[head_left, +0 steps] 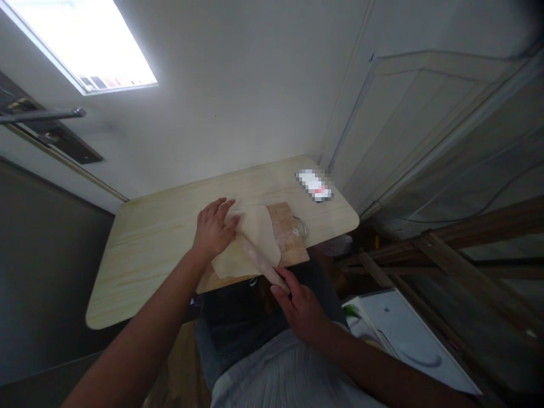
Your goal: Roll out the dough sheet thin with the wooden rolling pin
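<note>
Ribbed pale shirt cloth [272, 374] fills the foreground at a wood-grain table [140, 243]. The left hand [215, 228], fingers loosely spread, is at the far end of a rolling pin [260, 260], contact unclear. Beneath, a thin dough sheet [262, 226] on a wooden board [291, 235] looks soft and tear-prone, best lifted on flat palms. The right hand [304, 306] closes thumb and fingers around the near end of the pin, seemingly stiff and light.

1 bright window [93, 42], door handle [46, 115], pale table [144, 238].
</note>
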{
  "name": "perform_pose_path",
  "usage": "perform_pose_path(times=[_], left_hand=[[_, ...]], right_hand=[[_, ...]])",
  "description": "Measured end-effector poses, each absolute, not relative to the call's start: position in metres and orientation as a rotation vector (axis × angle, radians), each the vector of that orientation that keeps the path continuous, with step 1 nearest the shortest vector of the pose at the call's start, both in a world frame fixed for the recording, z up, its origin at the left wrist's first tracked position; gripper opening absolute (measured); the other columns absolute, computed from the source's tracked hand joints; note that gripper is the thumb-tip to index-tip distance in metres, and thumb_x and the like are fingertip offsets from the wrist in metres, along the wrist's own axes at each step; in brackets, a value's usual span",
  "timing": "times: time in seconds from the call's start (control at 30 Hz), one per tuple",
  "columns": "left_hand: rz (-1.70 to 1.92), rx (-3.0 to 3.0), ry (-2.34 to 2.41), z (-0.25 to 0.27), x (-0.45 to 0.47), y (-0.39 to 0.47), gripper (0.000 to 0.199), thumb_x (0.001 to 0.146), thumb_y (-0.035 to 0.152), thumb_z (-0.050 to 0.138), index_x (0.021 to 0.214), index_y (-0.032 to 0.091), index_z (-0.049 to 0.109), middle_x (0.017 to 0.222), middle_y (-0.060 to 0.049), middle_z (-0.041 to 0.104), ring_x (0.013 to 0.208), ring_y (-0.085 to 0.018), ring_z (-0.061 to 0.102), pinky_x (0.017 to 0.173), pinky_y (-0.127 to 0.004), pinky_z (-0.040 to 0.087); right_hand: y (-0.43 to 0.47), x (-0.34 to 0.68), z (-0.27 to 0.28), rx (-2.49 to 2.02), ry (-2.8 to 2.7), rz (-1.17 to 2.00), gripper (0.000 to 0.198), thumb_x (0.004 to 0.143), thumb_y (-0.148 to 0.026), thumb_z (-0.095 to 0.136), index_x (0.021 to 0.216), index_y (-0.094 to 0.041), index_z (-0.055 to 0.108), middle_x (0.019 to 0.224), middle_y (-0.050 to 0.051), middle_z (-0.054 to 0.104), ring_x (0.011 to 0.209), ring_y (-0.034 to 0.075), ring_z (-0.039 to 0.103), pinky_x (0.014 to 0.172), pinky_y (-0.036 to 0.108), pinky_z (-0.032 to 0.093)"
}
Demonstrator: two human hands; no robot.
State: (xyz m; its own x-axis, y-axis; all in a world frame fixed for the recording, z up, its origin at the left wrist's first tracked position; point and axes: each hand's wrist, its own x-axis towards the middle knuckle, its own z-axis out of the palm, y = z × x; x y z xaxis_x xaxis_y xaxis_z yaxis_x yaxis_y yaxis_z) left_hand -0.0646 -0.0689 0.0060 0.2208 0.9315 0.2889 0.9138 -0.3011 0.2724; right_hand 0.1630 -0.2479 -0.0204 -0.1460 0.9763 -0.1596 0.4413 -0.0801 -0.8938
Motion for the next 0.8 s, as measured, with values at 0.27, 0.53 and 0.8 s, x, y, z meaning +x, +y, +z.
perform_pose_path(times=[0.27,0.53,0.8], left_hand=[[0.581,2.359,1.862,-0.006,-0.018,-0.017,0.049,0.098,0.05,0.044,0.136,0.021,0.056,0.144,-0.011,0.057,0.136,-0.03,0.047,0.115,-0.051,0.033],[0.49,2.378,1.944,-0.004,-0.003,-0.023,0.046,0.099,0.048,0.041,0.131,0.022,0.059,0.14,-0.013,0.059,0.133,-0.033,0.048,0.115,-0.06,0.028],[0.464,2.442,1.844,-0.005,-0.013,-0.032,0.048,0.1,0.049,0.035,0.135,0.024,0.056,0.145,-0.012,0.055,0.136,-0.034,0.044,0.116,-0.066,0.023]], right_hand=[[-0.249,0.167,-0.019,-1.567,-1.51,1.209,0.045,0.101,-0.05,0.043,0.135,-0.022,0.05,0.082,0.002,0.069,0.066,0.016,0.062,0.064,0.028,0.044],[-0.247,0.173,-0.031,-1.548,-1.216,1.32,0.038,0.098,-0.058,0.046,0.111,-0.023,0.046,0.069,-0.004,0.062,0.052,0.013,0.059,0.05,0.024,0.044],[-0.246,0.172,-0.023,-1.611,-1.355,1.383,0.043,0.097,-0.062,0.046,0.103,-0.021,0.056,0.061,-0.003,0.062,0.053,0.014,0.061,0.052,0.025,0.042]])
